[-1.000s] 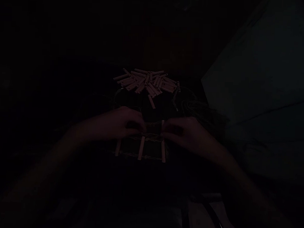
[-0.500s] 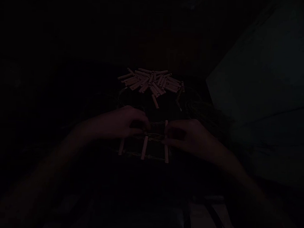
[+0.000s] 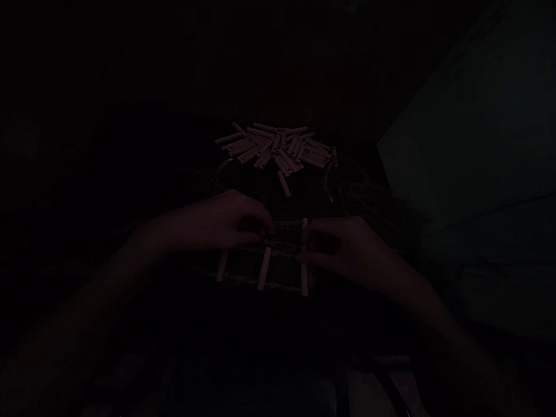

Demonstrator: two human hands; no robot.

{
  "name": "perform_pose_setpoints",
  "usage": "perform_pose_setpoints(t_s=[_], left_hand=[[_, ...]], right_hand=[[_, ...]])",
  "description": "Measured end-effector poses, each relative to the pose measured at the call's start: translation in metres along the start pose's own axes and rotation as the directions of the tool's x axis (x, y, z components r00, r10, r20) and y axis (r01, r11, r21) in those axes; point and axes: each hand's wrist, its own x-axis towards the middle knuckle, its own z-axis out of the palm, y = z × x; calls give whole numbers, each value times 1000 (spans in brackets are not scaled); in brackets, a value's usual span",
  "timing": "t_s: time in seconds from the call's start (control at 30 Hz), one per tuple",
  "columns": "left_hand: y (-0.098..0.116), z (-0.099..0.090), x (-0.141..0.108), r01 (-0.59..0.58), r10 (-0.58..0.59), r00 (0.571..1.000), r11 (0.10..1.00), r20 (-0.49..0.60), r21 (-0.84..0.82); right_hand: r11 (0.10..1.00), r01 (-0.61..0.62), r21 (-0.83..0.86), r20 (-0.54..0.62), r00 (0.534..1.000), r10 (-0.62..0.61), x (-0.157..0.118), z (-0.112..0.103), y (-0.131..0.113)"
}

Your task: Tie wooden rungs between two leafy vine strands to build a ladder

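The view is very dark. Three short pale sticks, the left [image 3: 222, 265], the middle [image 3: 264, 269] and the right [image 3: 304, 281], stand side by side, joined by thin cords [image 3: 285, 252]. My left hand [image 3: 234, 222] is above the left and middle sticks, thumb and fingers closed near the cord; what they pinch is too dim to tell. Over the right stick, my right hand [image 3: 338, 241] has its fingers closed on or against that stick and the cord, the exact hold unclear.
Beyond my hands lies a pile of many similar sticks [image 3: 271, 147], with one loose stick [image 3: 284, 184] in front. Tangled cord [image 3: 365, 190] lies right of the pile. A pale surface [image 3: 481, 142] rises at the right.
Both hands keep nearly the same pose. The whole scene sits very slightly higher in the view, and no stick has visibly changed place against the others.
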Motion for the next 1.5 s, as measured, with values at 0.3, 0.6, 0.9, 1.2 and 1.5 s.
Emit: perform_pose_setpoints(t_s=[0.3,0.6,0.9,1.2,1.5], left_hand=[[1,-1,0,7,-7,1000,1000,-3,23],[3,-2,-1,-4,4,1000,1000,-19,-5],[17,2,0,-58,55,997,996,-56,-64],[17,6,3,-64,59,996,994,-61,-92],[16,6,4,-113,103,990,989,-99,-100]], right_hand=[[999,-38,-10,10,999,38,0,1,0],[1000,13,-15,-40,999,-14,0,1,2],[974,225,-37,-250,941,-227,0,27,-3],[961,269,-62,-371,888,-272,0,44,-2],[957,285,47,-453,860,-234,1,47,-5]])
